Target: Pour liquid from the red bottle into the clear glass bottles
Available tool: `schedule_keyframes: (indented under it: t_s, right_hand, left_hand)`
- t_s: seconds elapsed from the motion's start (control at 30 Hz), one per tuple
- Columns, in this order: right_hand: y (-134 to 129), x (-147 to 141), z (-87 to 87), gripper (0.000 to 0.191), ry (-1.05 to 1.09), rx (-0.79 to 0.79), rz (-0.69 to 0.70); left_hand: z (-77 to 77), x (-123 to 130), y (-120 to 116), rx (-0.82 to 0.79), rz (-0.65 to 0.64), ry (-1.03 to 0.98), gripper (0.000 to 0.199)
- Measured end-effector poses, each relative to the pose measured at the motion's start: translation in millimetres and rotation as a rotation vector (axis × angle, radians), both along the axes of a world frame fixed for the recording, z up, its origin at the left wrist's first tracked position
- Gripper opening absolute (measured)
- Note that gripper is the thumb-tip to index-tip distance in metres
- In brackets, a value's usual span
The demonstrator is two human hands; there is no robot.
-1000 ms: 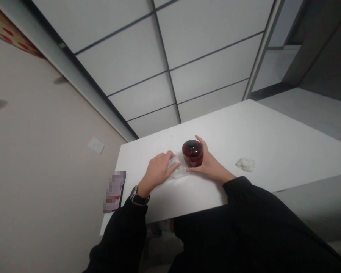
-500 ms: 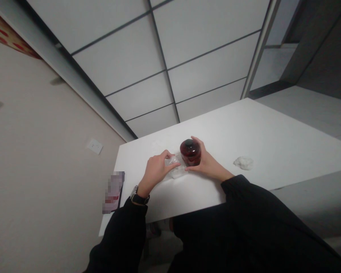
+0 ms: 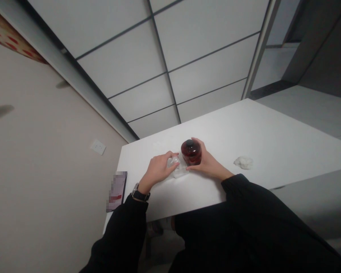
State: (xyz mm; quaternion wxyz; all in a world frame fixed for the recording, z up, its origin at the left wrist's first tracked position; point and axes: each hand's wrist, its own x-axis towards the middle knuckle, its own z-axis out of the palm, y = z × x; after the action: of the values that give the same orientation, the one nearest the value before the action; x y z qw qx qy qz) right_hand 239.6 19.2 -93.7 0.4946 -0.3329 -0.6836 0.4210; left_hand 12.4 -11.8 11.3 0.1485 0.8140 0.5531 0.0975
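Hardly anything has shifted since the earlier frame. The curved right hand (image 3: 208, 162) clasps a dark-red, rounded, glossy bottle (image 3: 191, 154) with a black cap, over a white flat-topped table (image 3: 272, 140). Beside it, the left hand (image 3: 158, 167) pinches a transparent, plastic-looking piece (image 3: 181, 172), its shape unclear behind the fingers. Right of both, well apart, lies a crumpled white wad (image 3: 243, 162).

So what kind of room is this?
Probably a room in a home or a small office; I can't tell which. It has a white table, a wall socket and big pale panels with dark strips.
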Motion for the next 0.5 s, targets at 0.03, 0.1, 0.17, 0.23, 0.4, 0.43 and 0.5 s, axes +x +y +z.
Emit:
schedule_keyframes:
  t_s: [0.03, 0.1, 0.17, 0.23, 0.4, 0.43, 0.5]
  right_hand:
    - [0.3, -0.3, -0.7, 0.124, -0.003, 0.000, -0.003]
    - [0.7, 1.1, -0.4, 0.131, -0.022, 0.002, -0.004]
    - [-0.1, 7.2, 3.3, 0.141, -0.056, 0.016, -0.015]
    - [-3.2, 18.4, 10.0, 0.145, -0.086, 0.043, -0.058]
    - [-17.2, 53.1, 17.8, 0.100, -0.145, 0.063, -0.232]
    - [-20.2, 58.3, 13.9, 0.090, -0.164, 0.063, -0.269]
    - [-26.3, 65.7, 0.4, 0.073, -0.230, 0.065, -0.333]
  left_hand:
    - [0.2, 0.0, -0.4, 0.017, -0.022, 0.029, 0.025]
    - [3.4, 0.0, -2.7, 0.099, -0.082, 0.060, 0.044]
    - [9.4, -1.3, -8.9, 0.261, -0.113, 0.054, 0.072]
    - [13.5, -6.0, -21.5, 0.436, -0.095, -0.003, 0.086]
    - [-22.4, -36.2, -75.1, 0.517, 0.107, -0.213, 0.067]
    - [-37.7, -43.9, -86.1, 0.493, 0.194, -0.227, 0.066]
    - [-69.2, -57.8, -104.3, 0.384, 0.340, -0.165, 0.067]
